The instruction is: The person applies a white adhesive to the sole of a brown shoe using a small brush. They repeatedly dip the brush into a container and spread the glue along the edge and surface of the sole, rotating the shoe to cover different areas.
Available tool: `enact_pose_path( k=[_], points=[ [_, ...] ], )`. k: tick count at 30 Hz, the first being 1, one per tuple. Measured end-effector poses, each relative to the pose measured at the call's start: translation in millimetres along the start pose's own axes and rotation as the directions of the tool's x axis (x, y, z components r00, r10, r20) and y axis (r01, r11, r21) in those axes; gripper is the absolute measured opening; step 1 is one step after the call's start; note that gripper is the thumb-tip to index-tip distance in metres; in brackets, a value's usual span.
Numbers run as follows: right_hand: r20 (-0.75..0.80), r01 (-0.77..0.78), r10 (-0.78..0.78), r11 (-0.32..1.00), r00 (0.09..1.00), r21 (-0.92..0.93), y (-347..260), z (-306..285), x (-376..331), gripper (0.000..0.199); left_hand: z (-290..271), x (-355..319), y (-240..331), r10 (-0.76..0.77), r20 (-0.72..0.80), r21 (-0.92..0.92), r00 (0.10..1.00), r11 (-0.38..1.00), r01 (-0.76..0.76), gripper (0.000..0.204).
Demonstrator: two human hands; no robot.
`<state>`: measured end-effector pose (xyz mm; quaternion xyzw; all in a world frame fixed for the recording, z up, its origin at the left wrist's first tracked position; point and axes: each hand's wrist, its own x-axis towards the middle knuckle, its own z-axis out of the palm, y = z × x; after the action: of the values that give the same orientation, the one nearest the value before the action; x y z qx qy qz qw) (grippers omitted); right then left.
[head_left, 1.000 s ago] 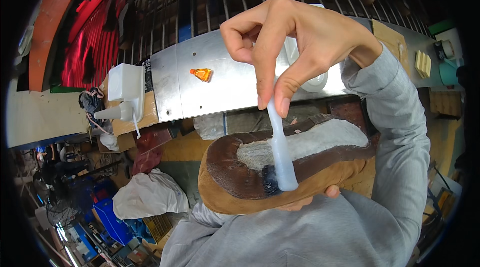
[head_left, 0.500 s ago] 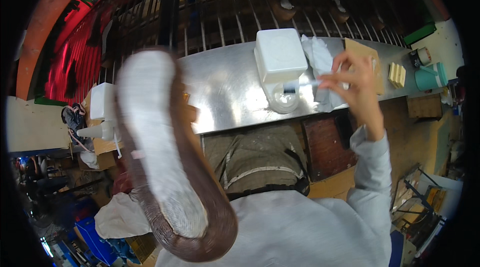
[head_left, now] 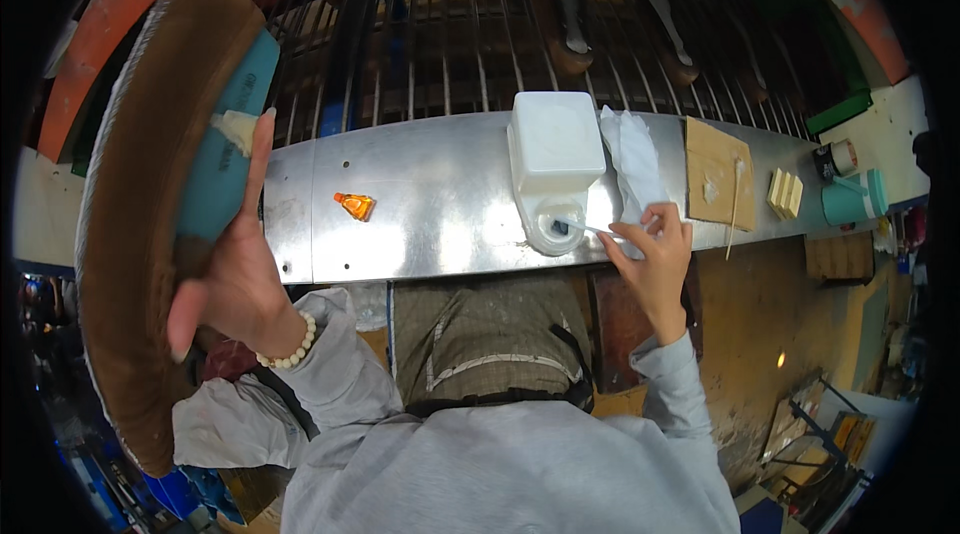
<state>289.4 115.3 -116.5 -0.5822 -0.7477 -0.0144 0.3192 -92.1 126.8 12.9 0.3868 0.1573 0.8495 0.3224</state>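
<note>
My left hand (head_left: 238, 269) grips a brown shoe upper (head_left: 135, 224) stretched over a teal last (head_left: 215, 179), holding it up on its side at the left. Its fingers reach onto the last, near a whitish scrap stuck there. The shoe's bottom faces away to the left. My right hand (head_left: 655, 259) pinches a thin, pale-handled brush (head_left: 592, 229). The brush's dark tip is inside a clear round cup (head_left: 557, 242) at the foot of a white plastic container (head_left: 555, 149). Whether the cup holds liquid I cannot tell.
On the metal bench lie a small orange bottle (head_left: 354, 206), crumpled white paper (head_left: 632, 154) and cardboard (head_left: 712, 184) with a thin stick (head_left: 737, 199). Farther right are yellowish blocks (head_left: 785, 194) and a teal mug (head_left: 848, 202). Behind, a barred rack (head_left: 420, 54) carries more shoes.
The shoe has turned from showing its white bottom to showing its side and last, and moved left. My right hand has lowered, bringing the brush tip into the cup.
</note>
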Motion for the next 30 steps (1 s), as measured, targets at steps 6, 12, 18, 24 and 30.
enact_pose_path(
  k=[6,12,18,24,30],
  points=[
    [0.072,-0.403,0.405,0.844,0.911,0.355,-17.7,-7.1,3.1,0.014,1.8,-11.7,-38.4,0.347,0.382,0.646,0.857,0.562,-0.516,0.074],
    [-0.175,0.012,0.145,0.736,0.974,0.677,-77.4,-52.6,61.7,0.022,8.4,-27.1,-68.4,0.546,0.495,0.602,0.676,0.345,-0.720,0.033],
    [-0.301,0.271,-0.110,0.776,0.947,0.569,-125.2,-78.7,92.1,0.047,17.2,-55.3,-52.4,0.314,0.366,0.511,0.876,0.719,-0.471,0.049],
    [-0.456,0.417,-0.222,0.822,0.862,0.388,-134.9,-82.1,122.5,0.047,39.1,-56.1,-34.1,0.110,0.411,0.418,0.905,0.859,-0.294,0.073],
    [-0.545,0.450,-0.220,0.828,0.809,0.333,-135.8,-91.3,144.0,0.048,50.6,-35.3,-42.2,0.357,0.730,0.373,0.583,0.507,-0.777,0.070]
  ],
)
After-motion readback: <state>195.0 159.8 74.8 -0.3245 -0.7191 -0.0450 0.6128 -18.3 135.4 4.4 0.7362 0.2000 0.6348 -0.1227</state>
